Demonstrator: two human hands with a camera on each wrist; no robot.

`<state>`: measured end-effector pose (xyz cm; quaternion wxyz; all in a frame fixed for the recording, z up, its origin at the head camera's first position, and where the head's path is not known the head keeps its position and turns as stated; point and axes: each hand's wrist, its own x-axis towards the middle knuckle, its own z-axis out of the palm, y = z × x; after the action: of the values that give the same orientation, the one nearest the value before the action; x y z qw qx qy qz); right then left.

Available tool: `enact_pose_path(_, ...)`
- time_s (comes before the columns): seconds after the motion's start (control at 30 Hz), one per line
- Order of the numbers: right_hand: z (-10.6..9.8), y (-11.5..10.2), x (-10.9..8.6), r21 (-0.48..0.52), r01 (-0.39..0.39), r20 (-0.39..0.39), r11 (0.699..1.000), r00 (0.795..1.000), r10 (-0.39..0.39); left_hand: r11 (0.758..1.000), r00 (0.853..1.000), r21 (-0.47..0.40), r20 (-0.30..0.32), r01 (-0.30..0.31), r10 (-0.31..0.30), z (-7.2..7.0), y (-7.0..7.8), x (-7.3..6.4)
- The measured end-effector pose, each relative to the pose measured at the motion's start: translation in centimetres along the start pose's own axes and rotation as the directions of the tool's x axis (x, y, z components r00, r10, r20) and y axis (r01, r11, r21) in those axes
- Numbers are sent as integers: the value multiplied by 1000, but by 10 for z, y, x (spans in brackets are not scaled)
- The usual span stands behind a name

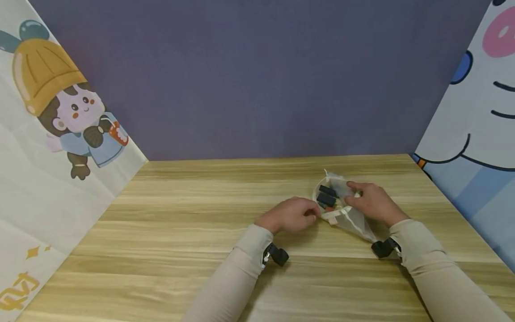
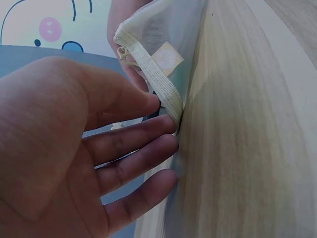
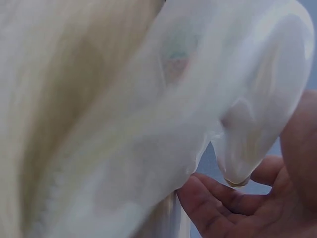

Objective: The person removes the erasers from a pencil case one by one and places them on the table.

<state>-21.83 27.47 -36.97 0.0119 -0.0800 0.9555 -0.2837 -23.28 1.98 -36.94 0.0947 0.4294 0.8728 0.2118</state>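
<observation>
A white mesh bag (image 1: 351, 222) lies on the wooden table with its mouth spread wide, facing left and up. Inside it are two black blocky things (image 1: 326, 199) and a small red-orange piece (image 1: 330, 209); their kind is too small to tell. My left hand (image 1: 291, 215) pinches the bag's cream rim (image 2: 154, 69) between thumb and index finger, the other fingers loosely bent beside it. On the far right side of the mouth, my right hand (image 1: 375, 202) pinches the mesh. Its wrist view shows the sheer fabric (image 3: 148, 163) blurred and covering part of the fingers.
The wooden table (image 1: 181, 241) runs back to a dark purple panel (image 1: 257, 80). Printed cartoon panels stand at the left (image 1: 100, 188) and right (image 1: 450, 134). A square tag (image 2: 167, 58) hangs near the bag's rim. Each wrist wears a small black camera.
</observation>
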Motion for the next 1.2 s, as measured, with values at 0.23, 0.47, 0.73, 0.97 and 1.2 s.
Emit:
enact_pose_path(0.23,4,2,1,-10,14,-29,1000,999,-14,999,998,-48,-57,14,-17,1,-3,-2)
enact_pose_path(0.47,3,1,1,2,-3,-13,1000,1000,3,999,993,-30,-110,29,-32,1,-4,-2)
enact_pose_path(0.73,4,1,3,-9,23,-11,1000,1000,-23,996,985,6,-153,85,-83,0,-6,-2)
enact_pose_path(0.97,5,3,5,6,14,-6,1000,1000,-14,992,975,33,-191,121,-112,0,-9,7)
enact_pose_path(1.2,5,6,5,10,14,2,1000,1000,-14,984,964,63,-219,165,-148,1,-12,16)
